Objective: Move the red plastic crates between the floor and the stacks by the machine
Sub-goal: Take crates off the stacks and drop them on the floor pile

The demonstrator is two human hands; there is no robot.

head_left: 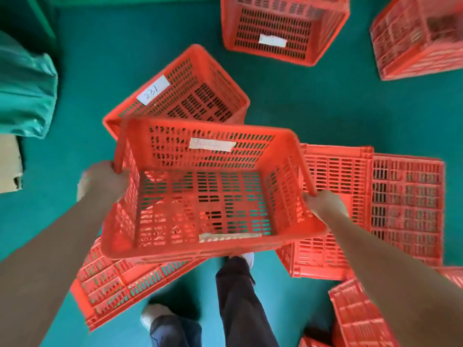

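Both hands hold an empty red crate in the air over the green floor, open side up and tipped a little to the left. The left hand grips the rim of its left wall, fingers curled over the edge. The right hand grips the rim of its right wall the same way. A white strip is stuck to the crate's far wall and another strip runs along the near wall; any writing on them is too blurred to read. Just beyond the crate, a second crate sits on the floor, turned at an angle, with a white label marked 231 on one wall. More red crates lie scattered around: a top crate open side up, a corner crate at upper right, a right crate just behind the right hand, a low crate partly under the held one, and a near crate beside the right forearm. Below the held crate show the person's dark trouser legs and a pale shoe. At the left edge a green cover drapes over something bulky, with a cardboard box just below it.
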